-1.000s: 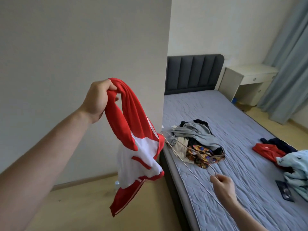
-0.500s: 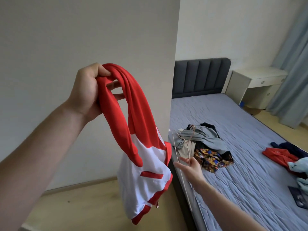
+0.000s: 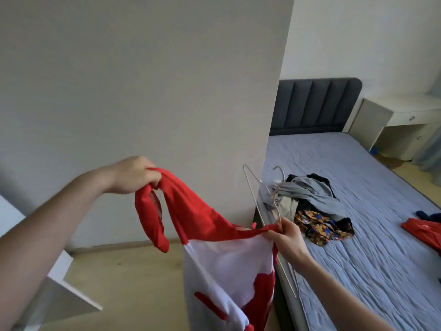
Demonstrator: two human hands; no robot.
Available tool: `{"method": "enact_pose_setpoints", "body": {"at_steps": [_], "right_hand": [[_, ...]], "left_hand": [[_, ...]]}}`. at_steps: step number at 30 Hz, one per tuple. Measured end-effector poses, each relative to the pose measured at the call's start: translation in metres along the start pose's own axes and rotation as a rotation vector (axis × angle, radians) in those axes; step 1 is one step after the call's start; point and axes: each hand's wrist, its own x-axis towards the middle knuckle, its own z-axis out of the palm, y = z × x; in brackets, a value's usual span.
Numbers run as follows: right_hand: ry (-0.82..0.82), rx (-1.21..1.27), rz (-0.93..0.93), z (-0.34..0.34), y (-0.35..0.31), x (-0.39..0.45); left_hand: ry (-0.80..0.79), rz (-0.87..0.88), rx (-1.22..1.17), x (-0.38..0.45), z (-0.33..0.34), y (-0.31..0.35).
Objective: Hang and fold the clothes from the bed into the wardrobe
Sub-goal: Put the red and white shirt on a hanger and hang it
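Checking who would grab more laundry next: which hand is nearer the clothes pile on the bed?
Right. The right hand is just beside the clothes pile; the left hand is farther off, over the floor.

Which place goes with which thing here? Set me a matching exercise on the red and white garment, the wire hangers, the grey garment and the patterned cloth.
Things:
1. red and white garment
2. wire hangers
3. grey garment
4. patterned cloth

Places:
A. on top of the pile on the bed
B. gripped by both hands, left hand and right hand
C. at the near edge of the pile
D. in the right hand only, hooks up

Pairs: 1-B, 2-D, 3-A, 4-C
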Motion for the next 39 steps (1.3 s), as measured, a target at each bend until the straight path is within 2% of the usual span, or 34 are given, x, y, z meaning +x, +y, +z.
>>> {"method": "enact_pose_setpoints", "body": {"at_steps": [2, 4, 6, 8, 11, 14, 15, 19, 23, 28, 30, 32, 34, 36, 39], "right_hand": [[-0.084, 0.02, -0.081, 0.002, -0.018, -0.01], [-0.184, -0.029, -0.151, 0.006, -0.032, -0.021], [-0.264, -0.07, -0.197, 0.011, -0.043, -0.029], [-0.296, -0.079, -0.238, 0.014, -0.052, -0.036], [-0.299, -0.133, -0.304, 0.018, -0.064, -0.043], [-0.3, -0.201, -0.366, 0.018, -0.072, -0.051], [-0.301, -0.202, -0.37, 0.017, -0.075, -0.053], [-0.304, -0.172, -0.309, 0.004, -0.079, -0.058], [-0.29, -0.193, -0.26, -0.012, -0.071, -0.058], [-0.356, -0.229, -0.241, -0.016, -0.062, -0.06], [-0.384, -0.262, -0.233, -0.016, -0.058, -0.061], [-0.399, -0.321, -0.238, -0.018, -0.055, -0.062], [-0.403, -0.37, -0.241, -0.021, -0.051, -0.064], [-0.386, -0.38, -0.234, -0.023, -0.048, -0.065], [-0.35, -0.351, -0.201, -0.025, -0.045, -0.065]], "left_hand": [[-0.171, -0.159, 0.299, 0.001, 0.031, -0.035], [-0.34, -0.271, 0.462, -0.002, 0.069, -0.054], [-0.393, -0.237, 0.528, -0.005, 0.104, -0.058], [-0.384, -0.093, 0.422, -0.009, 0.133, -0.04], [-0.327, 0.122, 0.047, -0.011, 0.173, 0.004], [-0.252, 0.164, -0.247, -0.009, 0.203, 0.042], [-0.283, 0.186, -0.311, -0.007, 0.209, 0.05], [-0.597, 0.178, -0.605, -0.002, 0.221, 0.066], [-0.742, 0.228, -0.578, 0.003, 0.235, 0.078], [-0.753, 0.205, -0.395, 0.011, 0.252, 0.081], [-0.782, 0.266, -0.196, 0.015, 0.257, 0.077], [-0.74, 0.335, -0.075, 0.017, 0.26, 0.066], [-0.677, 0.319, -0.086, 0.019, 0.262, 0.05], [-0.545, 0.265, -0.134, 0.02, 0.262, 0.032], [-0.374, 0.133, -0.293, 0.018, 0.264, 0.008]]}}
